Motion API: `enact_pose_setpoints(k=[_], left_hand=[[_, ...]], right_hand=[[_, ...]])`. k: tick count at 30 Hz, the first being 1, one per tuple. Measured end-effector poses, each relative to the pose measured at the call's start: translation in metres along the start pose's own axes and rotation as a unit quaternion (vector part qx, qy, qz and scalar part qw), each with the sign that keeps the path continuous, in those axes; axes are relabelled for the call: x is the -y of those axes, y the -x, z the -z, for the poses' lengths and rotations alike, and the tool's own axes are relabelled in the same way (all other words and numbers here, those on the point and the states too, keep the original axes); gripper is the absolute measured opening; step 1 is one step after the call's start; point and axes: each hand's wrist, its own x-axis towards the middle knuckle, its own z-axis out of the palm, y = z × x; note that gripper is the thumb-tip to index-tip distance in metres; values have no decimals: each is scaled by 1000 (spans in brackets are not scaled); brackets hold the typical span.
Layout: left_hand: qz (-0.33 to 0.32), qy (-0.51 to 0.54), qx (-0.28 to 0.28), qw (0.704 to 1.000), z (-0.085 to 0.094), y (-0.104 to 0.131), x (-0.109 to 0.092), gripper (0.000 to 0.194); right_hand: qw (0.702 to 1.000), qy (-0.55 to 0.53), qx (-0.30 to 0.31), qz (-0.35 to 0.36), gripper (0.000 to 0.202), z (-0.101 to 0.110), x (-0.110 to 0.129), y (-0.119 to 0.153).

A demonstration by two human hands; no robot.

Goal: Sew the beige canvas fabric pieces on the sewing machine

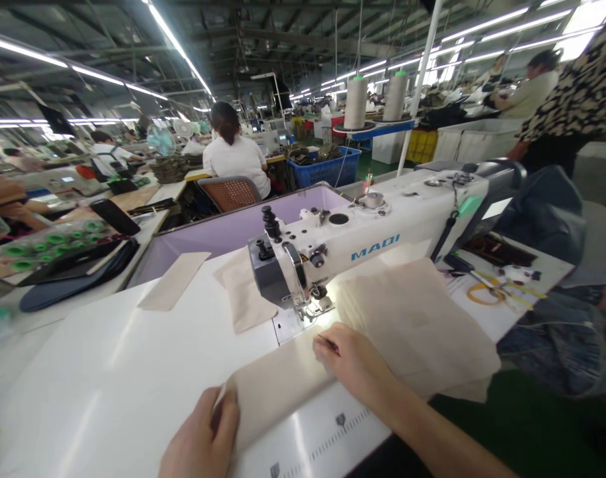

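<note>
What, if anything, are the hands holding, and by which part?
A beige fabric piece: the left hand pinches its left end; the right hand grips near its right end.

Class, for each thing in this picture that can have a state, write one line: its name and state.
Left hand, closed on the cloth
Right hand, curled on the same cloth
Cloth, spread between the hands
Sewing machine, lit near the needle
Spools, upright
Blue basket, loaded with fabric
Chair, occupied
Ceiling lights, on

Strip lights (178, 46) run beneath a dark, beamed ceiling (283, 40) above a green floor (531, 425).
</note>
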Motion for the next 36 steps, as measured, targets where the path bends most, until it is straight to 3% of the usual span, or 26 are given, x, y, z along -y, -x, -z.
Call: enact_pose_setpoints(k=[10, 16, 20, 36], left_hand=[[-3, 5, 2, 1000, 0, -2, 0, 30], [10, 26, -30, 999, 4, 0, -5, 32], [-10, 7, -49, 999, 2, 1, -2, 30], [-5, -57, -30, 998, -2, 2, -2, 29]], right_hand=[[997, 70, 29, -22, 17, 4, 6, -4], [982, 172, 52, 59, 23, 8, 1, 5], [982, 155, 50, 97, 26, 7, -8, 9], [980, 153, 50, 116, 26, 6, -14, 9]])
